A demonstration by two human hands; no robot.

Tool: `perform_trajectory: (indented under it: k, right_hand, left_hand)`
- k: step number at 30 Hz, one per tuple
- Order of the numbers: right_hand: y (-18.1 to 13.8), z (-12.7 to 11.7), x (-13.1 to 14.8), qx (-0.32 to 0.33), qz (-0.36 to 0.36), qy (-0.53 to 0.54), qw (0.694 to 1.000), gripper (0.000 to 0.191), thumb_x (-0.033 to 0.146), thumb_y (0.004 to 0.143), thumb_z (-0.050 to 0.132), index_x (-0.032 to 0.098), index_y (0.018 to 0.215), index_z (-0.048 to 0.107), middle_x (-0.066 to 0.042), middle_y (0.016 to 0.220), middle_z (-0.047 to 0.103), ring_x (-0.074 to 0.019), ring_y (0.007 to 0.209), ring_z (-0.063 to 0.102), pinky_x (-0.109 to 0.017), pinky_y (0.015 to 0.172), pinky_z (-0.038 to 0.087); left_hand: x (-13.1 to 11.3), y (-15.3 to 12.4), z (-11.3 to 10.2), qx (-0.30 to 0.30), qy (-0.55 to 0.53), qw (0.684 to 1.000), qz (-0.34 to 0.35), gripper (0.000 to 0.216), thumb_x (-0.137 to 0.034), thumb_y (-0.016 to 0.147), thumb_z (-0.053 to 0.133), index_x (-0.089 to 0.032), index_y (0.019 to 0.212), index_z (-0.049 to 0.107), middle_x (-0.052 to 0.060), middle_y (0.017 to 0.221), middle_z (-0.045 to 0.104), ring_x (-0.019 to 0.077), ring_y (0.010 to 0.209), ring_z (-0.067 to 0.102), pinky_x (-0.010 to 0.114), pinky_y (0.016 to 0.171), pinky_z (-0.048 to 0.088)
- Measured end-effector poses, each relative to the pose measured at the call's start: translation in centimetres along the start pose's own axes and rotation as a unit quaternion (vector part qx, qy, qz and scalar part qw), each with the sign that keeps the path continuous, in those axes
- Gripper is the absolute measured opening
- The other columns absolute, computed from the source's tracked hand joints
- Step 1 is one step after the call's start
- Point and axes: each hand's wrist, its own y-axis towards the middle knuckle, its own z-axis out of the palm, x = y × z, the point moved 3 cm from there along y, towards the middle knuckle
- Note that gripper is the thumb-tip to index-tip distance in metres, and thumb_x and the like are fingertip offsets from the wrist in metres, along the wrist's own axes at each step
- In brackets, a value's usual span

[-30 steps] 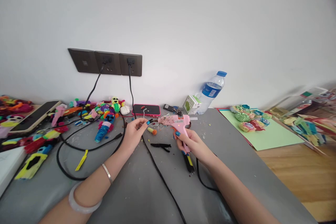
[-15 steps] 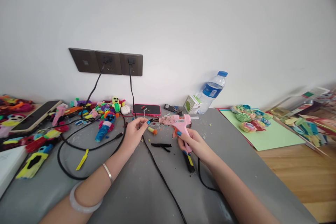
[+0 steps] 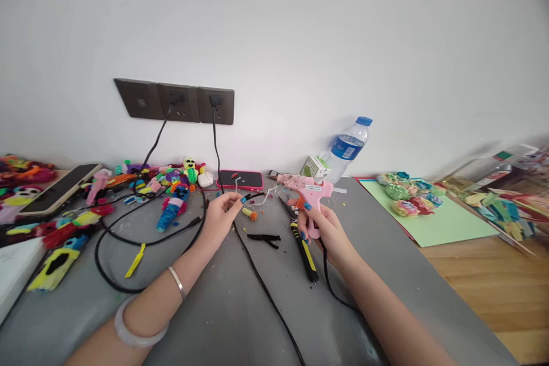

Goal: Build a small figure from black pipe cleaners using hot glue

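Grey worktop [image 3: 223, 314] strewn with crumbs [image 3: 343, 203], pale wall [image 3: 274, 34] behind. Both hands occupied: in the left hand [image 3: 221, 218], a short black strip [image 3: 256, 195] pinched at the fingertips; in the right hand [image 3: 325, 231], a pink glue gun [image 3: 315, 190] gripped by its handle, nozzle toward the left hand but apart from it. Between nozzle and strip, a stringy pale glue strand [image 3: 271, 190]. Just below the right hand, black-and-yellow pliers [image 3: 306, 254] flat on the worktop; left of these, a black fuzzy stem scrap [image 3: 262, 238].

Chief risk, by judgement: stray glue on the pink-cased phone [image 3: 242, 180] just beyond, from the strand sagging or swinging loose. Also possible: burnt fingertips from the nozzle dipping too close, or a jerked aim from the gun's cord [image 3: 331, 290] snagging.

Farther out, among containers: a blue-capped bottle [image 3: 348, 146] with clear liquid inside, fill level uncertain, just beside a small green-and-white carton [image 3: 315, 168], contents hidden. Far left, colourful pipe-cleaner figures [image 3: 171, 209]; far right, crinkled paper flowers [image 3: 412, 191] on green paper [image 3: 450, 231]. Up on the wall, dark socket plates [image 3: 132, 94] with two plugs [image 3: 215, 99] inserted.
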Motion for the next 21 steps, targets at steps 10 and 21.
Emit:
perform_trajectory:
  k: [10, 21]
  right_hand:
    - [0.8, -0.2, -0.9, -0.084, 0.023, 0.041, 0.995, 0.045, 0.058, 0.082, 0.069, 0.016, 0.099, 0.064, 0.0, 0.064, 0.065, -0.0117, 0.05, 0.052, -0.024, 0.05, 0.04]
    - [0.8, 1.3, -1.9, -0.059, 0.031, 0.002, 0.998, 0.05, 0.04, 0.066, 0.083, 0.017, 0.107, 0.064, -0.001, 0.086, 0.067, -0.0094, 0.052, 0.055, -0.024, 0.048, 0.043]
  left_hand:
    - [-0.2, -0.6, 1.0, 0.099, -0.014, 0.995, -0.005, 0.024, -0.04, 0.077, 0.069, -0.016, 0.082, 0.068, 0.003, 0.074, 0.066, 0.014, 0.064, 0.052, 0.024, 0.059, 0.037]
    - [0.0, -1.1, 1.7, 0.163, -0.012, 0.986, -0.014, 0.023, -0.038, 0.077, 0.071, -0.015, 0.08, 0.067, 0.0, 0.071, 0.058, 0.0131, 0.064, 0.049, 0.024, 0.061, 0.037]
